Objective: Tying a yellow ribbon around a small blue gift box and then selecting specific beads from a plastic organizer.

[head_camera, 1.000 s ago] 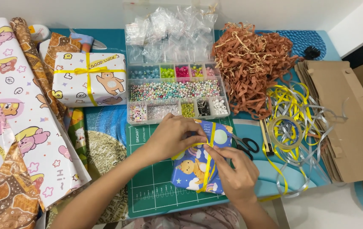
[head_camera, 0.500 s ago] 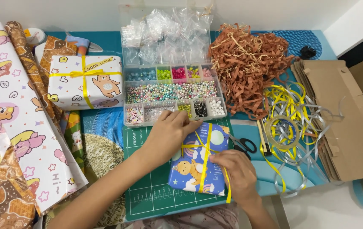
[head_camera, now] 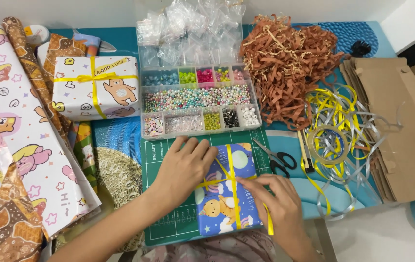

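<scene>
A small box wrapped in blue cartoon paper (head_camera: 227, 194) lies on a green cutting mat (head_camera: 168, 218). Yellow ribbon (head_camera: 235, 191) crosses over it lengthwise and sideways. My left hand (head_camera: 184, 167) lies flat on the box's left upper part, pressing the ribbon down. My right hand (head_camera: 277, 204) rests on the box's right side, its fingers pinching the ribbon near the crossing point. A loose ribbon end trails off the box's lower right corner.
A bead organiser box (head_camera: 197, 99) sits behind the mat, with scissors (head_camera: 275, 157) to the right. A finished white gift (head_camera: 96, 87) with yellow bow, wrapping paper rolls (head_camera: 18, 126), brown paper shreds (head_camera: 290, 58), loose ribbon coils (head_camera: 338, 131) and cardboard (head_camera: 391, 126) surround it.
The blue box has been straightened on the mat. My left hand shifted from gripping its top edge to lying flat on it, and my right hand moved up to the ribbon crossing.
</scene>
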